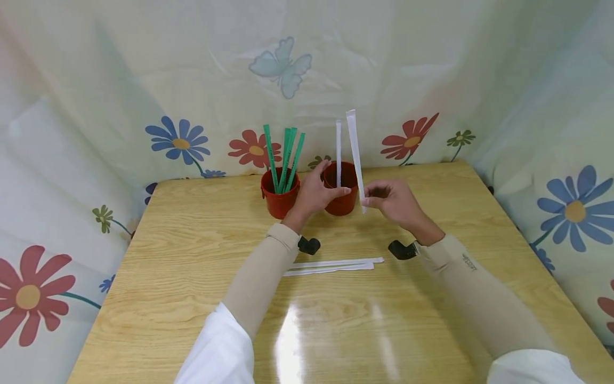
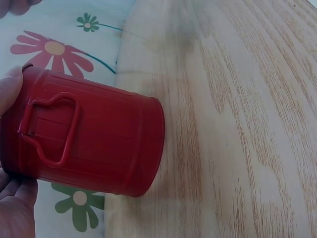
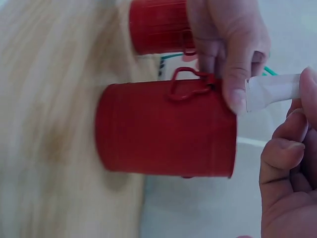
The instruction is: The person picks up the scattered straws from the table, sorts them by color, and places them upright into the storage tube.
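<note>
A red pail (image 1: 341,206) stands on the wooden counter (image 1: 216,298) with one white wrapped straw (image 1: 338,152) upright inside. The left hand (image 1: 314,193) holds this pail's rim, its grip parted to the rim's breadth. Just right of the pail, the right hand (image 1: 392,200), its grip nearly closed, pinches a second white wrapped straw (image 1: 356,152) near its lower end, slightly tilted. Left of the pail, another red pail (image 1: 280,206) contains green straws (image 1: 287,160); on its near side, loose white straws (image 1: 331,263) lie flat.

Metal buckets (image 1: 341,205), glossy wooden table (image 1: 336,320)
</note>
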Available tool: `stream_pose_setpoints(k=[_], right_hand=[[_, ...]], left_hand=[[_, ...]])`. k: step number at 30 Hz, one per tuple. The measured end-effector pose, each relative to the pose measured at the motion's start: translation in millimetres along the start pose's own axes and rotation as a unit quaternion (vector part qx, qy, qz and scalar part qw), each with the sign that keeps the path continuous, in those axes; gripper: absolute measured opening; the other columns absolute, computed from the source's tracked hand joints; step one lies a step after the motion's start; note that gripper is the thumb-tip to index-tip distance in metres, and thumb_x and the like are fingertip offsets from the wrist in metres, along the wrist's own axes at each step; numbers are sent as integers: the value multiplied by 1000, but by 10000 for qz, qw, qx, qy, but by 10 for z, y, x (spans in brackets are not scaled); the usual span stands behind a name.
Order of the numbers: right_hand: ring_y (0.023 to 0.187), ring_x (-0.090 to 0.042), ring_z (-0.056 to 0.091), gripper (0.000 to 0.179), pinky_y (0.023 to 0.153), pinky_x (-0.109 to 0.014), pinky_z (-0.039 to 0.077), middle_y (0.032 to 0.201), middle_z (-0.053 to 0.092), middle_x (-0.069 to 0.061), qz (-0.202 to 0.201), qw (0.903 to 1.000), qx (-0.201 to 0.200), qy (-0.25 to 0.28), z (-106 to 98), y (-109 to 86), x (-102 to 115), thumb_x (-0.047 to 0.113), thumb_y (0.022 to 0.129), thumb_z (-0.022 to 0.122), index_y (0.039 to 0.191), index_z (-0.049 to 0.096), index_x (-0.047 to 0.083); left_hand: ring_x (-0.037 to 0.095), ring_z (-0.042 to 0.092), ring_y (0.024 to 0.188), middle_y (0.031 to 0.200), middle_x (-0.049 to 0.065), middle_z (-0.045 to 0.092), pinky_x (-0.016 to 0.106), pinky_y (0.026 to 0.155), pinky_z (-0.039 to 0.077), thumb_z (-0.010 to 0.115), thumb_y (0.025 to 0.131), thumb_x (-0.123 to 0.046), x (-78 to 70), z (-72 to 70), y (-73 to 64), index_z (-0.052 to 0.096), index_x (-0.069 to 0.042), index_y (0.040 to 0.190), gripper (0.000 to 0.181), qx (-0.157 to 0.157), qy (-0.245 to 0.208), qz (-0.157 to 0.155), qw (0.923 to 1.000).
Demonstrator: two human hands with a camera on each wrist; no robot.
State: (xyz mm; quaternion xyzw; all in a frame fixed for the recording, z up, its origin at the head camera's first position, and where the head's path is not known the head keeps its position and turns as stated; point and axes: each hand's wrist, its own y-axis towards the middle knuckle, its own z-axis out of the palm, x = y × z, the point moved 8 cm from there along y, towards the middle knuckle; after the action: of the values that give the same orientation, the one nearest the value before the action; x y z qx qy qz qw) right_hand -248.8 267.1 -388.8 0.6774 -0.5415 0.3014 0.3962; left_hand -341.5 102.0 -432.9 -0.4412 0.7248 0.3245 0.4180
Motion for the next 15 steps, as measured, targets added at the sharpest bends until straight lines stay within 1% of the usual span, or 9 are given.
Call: stream_pose_setpoints(k=[2,6,9,12,15], right_hand=[[79,-4,65,10,72,-19,54,84,72,6,5,10000,-84,30,-3,60,32,2,94,75,100,76,-5],[78,-8,62,12,69,-20,52,83,71,9,38,9996,-223,179,-1,180,65,6,95,74,102,76,-5],[75,-10,58,13,66,-23,49,80,69,11,26,9990,-259,356,8,264,67,7,96,74,100,75,-5],[70,-10,56,13,64,-24,50,75,67,12,-46,9983,-350,468,4,340,75,6,96,74,98,75,-6],[68,-9,56,14,63,-24,49,73,65,12,-95,9982,-463,371,-23,424,91,7,97,73,97,74,-7]], left_hand=[[29,54,142,164,8,46,49,115,51,87,86,-34,-1,-5,-7,33,-11,163,96,-8,-47,-1,10000],[27,55,140,163,6,47,48,112,53,87,86,-34,-2,-20,-16,33,-13,163,97,-62,-62,-68,9999],[28,55,141,163,5,48,48,112,53,86,87,-34,3,-11,-20,33,-14,164,96,-58,-42,-113,9999],[31,55,142,163,7,48,49,113,52,86,87,-32,-1,3,-25,33,-13,163,95,-71,-70,-57,9999],[33,55,141,163,9,48,50,114,51,86,87,-31,-13,8,-23,34,-11,163,94,-83,-106,22,9999]])
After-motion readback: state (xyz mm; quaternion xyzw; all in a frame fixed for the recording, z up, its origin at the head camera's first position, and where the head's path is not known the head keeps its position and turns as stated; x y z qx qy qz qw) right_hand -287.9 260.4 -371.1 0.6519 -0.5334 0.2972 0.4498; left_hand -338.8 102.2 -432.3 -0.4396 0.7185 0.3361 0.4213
